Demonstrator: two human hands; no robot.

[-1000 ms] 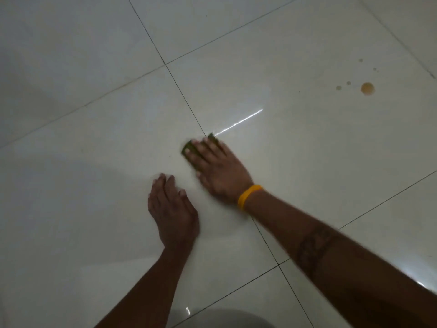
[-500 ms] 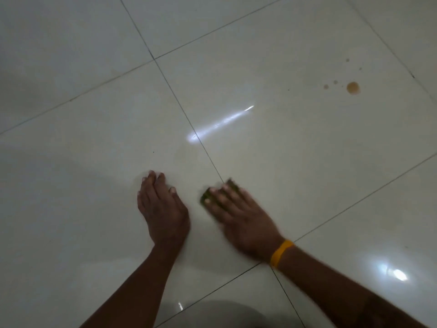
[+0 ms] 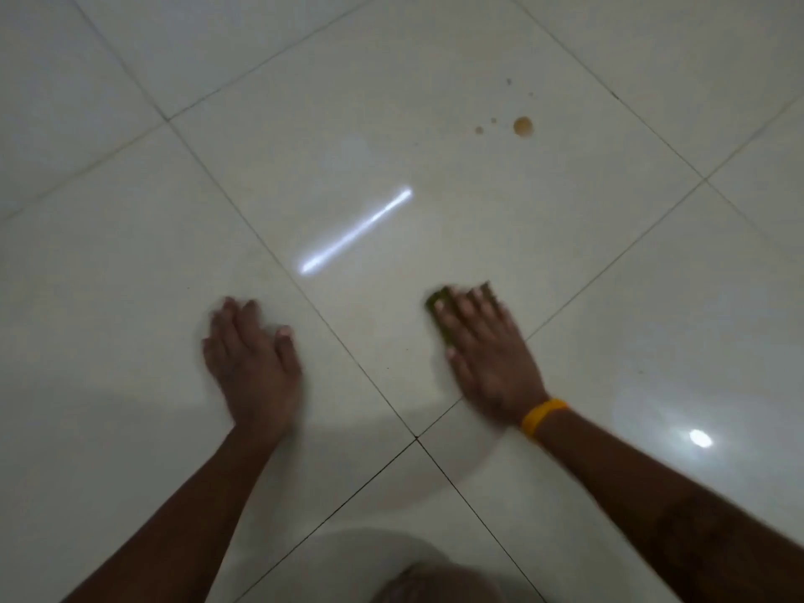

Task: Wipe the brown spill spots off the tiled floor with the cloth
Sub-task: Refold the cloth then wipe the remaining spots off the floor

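Observation:
My right hand [image 3: 487,350], with a yellow wristband, presses flat on a green cloth [image 3: 436,303] on the white tiled floor [image 3: 435,211]; only the cloth's far and left edges show past the fingers. My left hand [image 3: 252,354] rests flat on the tile to the left, across a grout line. A large brown spill spot [image 3: 523,126] lies far ahead and slightly right of my right hand. Smaller brown drops [image 3: 479,130] sit beside it and a few faint specks [image 3: 508,81] lie beyond.
Dark grout lines cross the glossy tiles diagonally, meeting at a joint [image 3: 417,438] between my forearms. A bright streak of reflected light [image 3: 354,232] lies ahead, and a round glare [image 3: 700,438] at right. Something pale and blurred fills the bottom edge [image 3: 383,567].
My right hand slid the cloth back toward me and then rightward, away from my left hand. The left hand stayed planted on the floor.

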